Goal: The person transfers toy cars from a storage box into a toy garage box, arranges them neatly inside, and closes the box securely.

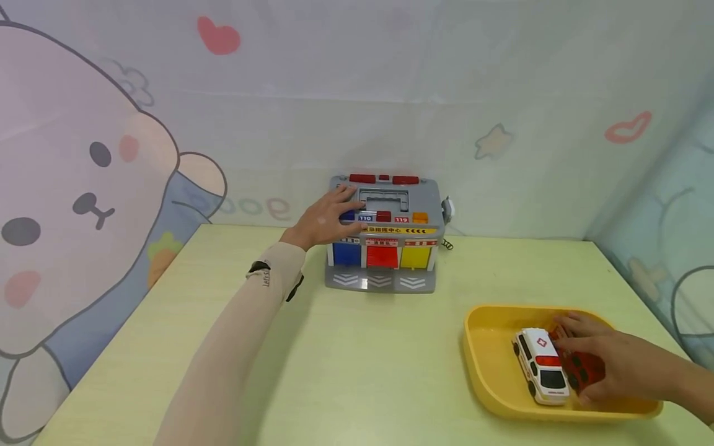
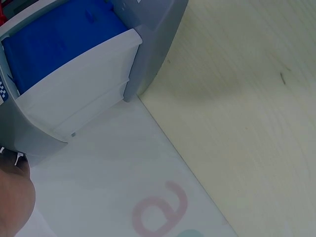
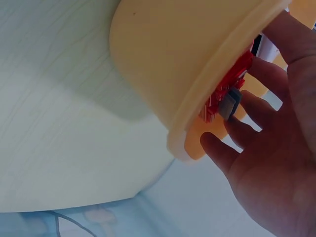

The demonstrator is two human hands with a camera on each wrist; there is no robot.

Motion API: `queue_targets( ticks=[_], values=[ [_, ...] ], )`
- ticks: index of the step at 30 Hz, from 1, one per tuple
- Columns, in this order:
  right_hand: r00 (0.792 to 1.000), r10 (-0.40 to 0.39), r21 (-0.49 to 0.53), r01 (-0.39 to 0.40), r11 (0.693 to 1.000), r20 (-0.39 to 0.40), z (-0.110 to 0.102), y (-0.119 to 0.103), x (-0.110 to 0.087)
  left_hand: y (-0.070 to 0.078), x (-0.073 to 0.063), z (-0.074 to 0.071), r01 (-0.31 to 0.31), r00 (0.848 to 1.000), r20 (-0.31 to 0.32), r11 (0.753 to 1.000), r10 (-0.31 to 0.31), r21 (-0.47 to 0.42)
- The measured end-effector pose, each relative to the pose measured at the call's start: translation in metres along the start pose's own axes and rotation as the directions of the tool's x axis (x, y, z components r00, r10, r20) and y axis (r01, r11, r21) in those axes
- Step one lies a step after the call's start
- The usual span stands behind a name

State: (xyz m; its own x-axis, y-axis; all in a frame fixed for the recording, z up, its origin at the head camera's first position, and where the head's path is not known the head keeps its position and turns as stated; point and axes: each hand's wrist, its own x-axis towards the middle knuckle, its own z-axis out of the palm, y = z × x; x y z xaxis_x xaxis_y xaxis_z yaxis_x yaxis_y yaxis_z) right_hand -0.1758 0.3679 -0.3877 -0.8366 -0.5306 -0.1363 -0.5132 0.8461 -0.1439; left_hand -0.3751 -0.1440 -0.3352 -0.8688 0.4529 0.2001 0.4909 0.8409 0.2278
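Observation:
A grey toy garage (image 1: 385, 204) with blue, red and yellow doors stands near the back wall. My left hand (image 1: 329, 218) rests on its top left corner, fingers spread over the roof. In the left wrist view, the blue and white side of the garage fills the upper left, with a bit of the hand at the edge. My right hand (image 1: 625, 362) reaches into a yellow tray (image 1: 493, 399) and grips a red toy vehicle (image 1: 588, 370), its fingers and thumb around it. The hand partly covers the vehicle. Beside it lies a white toy ambulance (image 1: 541, 365).
The garage and tray share a pale green-yellow table (image 1: 368, 359). Behind stands a printed cloth (image 1: 357, 111) with a cartoon animal, hearts and a star. From the garage's right side sticks a grey-white part (image 1: 448, 210), above a dark coiled cord (image 1: 447, 244).

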Motion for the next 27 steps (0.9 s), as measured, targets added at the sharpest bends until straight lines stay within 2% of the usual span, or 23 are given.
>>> queue_targets(
  ticks=[7,17,27],
  values=[
    [0.998,-0.066,-0.042,0.066,0.997,0.011,0.0009,0.0049,0.0008,0.0002,0.0,0.0009,0.004,1.0,-0.002,1.0,-0.004,0.006],
    [0.994,-0.102,-0.075,0.104,0.992,0.031,0.0025,0.0074,0.0011,0.0018,0.0005,0.0008,-0.005,1.0,-0.01,1.0,0.005,0.001],
    [0.996,-0.08,-0.044,0.082,0.996,0.047,0.0014,0.0056,0.0034,0.0008,0.0001,0.0019,-0.006,1.0,-0.02,1.0,0.006,0.003]
  ],
)
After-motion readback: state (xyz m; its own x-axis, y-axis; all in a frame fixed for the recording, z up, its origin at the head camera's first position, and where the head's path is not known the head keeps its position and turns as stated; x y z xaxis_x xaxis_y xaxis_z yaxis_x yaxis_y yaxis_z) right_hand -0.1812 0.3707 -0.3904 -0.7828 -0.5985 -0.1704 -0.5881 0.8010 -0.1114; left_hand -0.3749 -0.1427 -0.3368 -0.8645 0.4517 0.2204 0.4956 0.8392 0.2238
